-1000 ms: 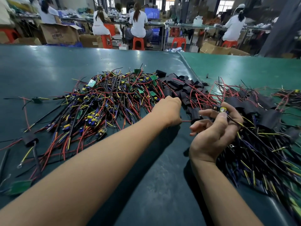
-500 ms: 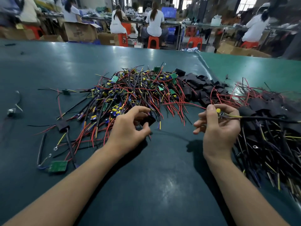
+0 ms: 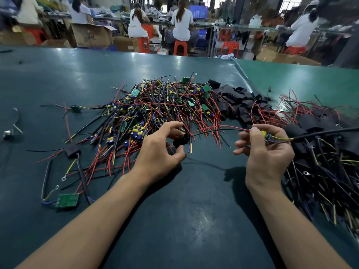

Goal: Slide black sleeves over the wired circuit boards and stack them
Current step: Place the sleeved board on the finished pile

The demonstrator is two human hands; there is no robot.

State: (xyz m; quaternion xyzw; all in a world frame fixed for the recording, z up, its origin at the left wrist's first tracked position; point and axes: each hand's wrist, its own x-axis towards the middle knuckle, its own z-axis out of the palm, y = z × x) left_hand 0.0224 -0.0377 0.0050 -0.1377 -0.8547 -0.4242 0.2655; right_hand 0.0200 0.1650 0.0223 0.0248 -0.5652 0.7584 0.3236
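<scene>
Near the centre of the frame the left hand (image 3: 159, 150) pinches a black sleeve (image 3: 181, 141) between thumb and curled fingers (image 3: 175, 126), held just above the dark green counter (image 3: 174, 220). To its right, the right hand (image 3: 267, 154) grips a wired circuit board (image 3: 266, 135) with yellow and blue parts, thumb and fingers closed around it. From that board a red wire and a black wire (image 3: 213, 131) run leftward, and the black one reaches the mouth of the sleeve; whether it has entered cannot be told. A thicker black cable and yellow leads run from the board toward the right edge of the frame. Behind the hands, centre of the frame, lies a heap of unsleeved boards with red, black and yellow wires (image 3: 155, 113). Just right of that heap sits a pile of loose black sleeves (image 3: 239, 101). Along the right edge lies a stack of sleeved assemblies (image 3: 320, 152), their leads trailing toward the lower right. At lower left a bare green board (image 3: 67, 199) lies apart, with one sleeved unit (image 3: 72, 150) above it. Across the top of the frame, seated workers on orange stools (image 3: 180, 47) and cardboard boxes (image 3: 91, 35) are visible.
</scene>
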